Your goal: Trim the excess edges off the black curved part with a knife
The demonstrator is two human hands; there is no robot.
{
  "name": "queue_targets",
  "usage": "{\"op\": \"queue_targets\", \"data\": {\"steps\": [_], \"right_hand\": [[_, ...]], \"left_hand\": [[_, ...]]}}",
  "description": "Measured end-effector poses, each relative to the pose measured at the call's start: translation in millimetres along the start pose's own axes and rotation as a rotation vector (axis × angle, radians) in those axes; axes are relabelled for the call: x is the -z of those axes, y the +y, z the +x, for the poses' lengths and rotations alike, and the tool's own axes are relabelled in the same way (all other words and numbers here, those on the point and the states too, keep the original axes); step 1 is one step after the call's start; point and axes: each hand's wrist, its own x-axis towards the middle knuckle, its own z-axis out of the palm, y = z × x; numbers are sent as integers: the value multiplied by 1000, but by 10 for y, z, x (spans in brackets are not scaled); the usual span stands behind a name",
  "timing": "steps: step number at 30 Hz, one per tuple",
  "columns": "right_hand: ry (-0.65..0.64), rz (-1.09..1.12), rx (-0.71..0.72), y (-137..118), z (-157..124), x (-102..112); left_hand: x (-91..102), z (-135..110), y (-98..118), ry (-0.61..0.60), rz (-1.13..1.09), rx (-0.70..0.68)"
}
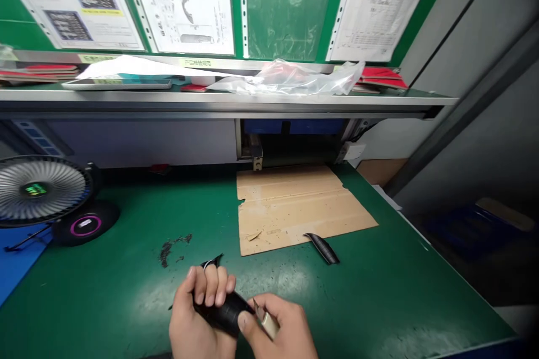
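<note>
My left hand (197, 314) grips a black curved plastic part (225, 311) low in the head view, fingers wrapped over its top; one pointed end of the part sticks out above the fingers. My right hand (280, 328) holds a small trimming knife (264, 318) with a pale handle, its blade tip touching the part's right end and my thumb pressed against the part. A second black curved part (323, 248) lies on the green mat (379, 291) at the front edge of a cardboard sheet (295, 207).
Black shavings (170, 248) are scattered on the mat left of the cardboard. A small desk fan (40, 188) stands at the left on a round base (86, 223). A shelf (227, 101) above carries plastic bags and papers. The table's edge runs along the right.
</note>
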Motion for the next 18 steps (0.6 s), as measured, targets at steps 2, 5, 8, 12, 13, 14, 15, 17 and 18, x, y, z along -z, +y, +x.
{"op": "queue_targets", "data": {"steps": [2, 5, 8, 12, 13, 14, 15, 17, 18], "right_hand": [[31, -143, -67, 171, 151, 153], [168, -330, -140, 536, 223, 531], [225, -444, -213, 860, 142, 959], [356, -563, -274, 1068, 168, 1380], [394, -576, -273, 1093, 225, 1445], [421, -581, -266, 1111, 293, 1493], [434, -578, -257, 1120, 363, 1526], [449, -558, -239, 1090, 471, 1541], [466, -539, -232, 1040, 494, 1518]], "left_hand": [[122, 87, -83, -43, 345, -48], [333, 269, -81, 36, 807, -22], [443, 359, 4, 72, 978, 71], [381, 235, -25, -99, 1121, 114], [351, 182, -71, -179, 1124, 137], [324, 128, -126, -266, 1121, 167], [301, 78, -186, -351, 1121, 200], [261, -1, -301, -463, 1147, 260], [239, -26, -349, -476, 1161, 283]]}}
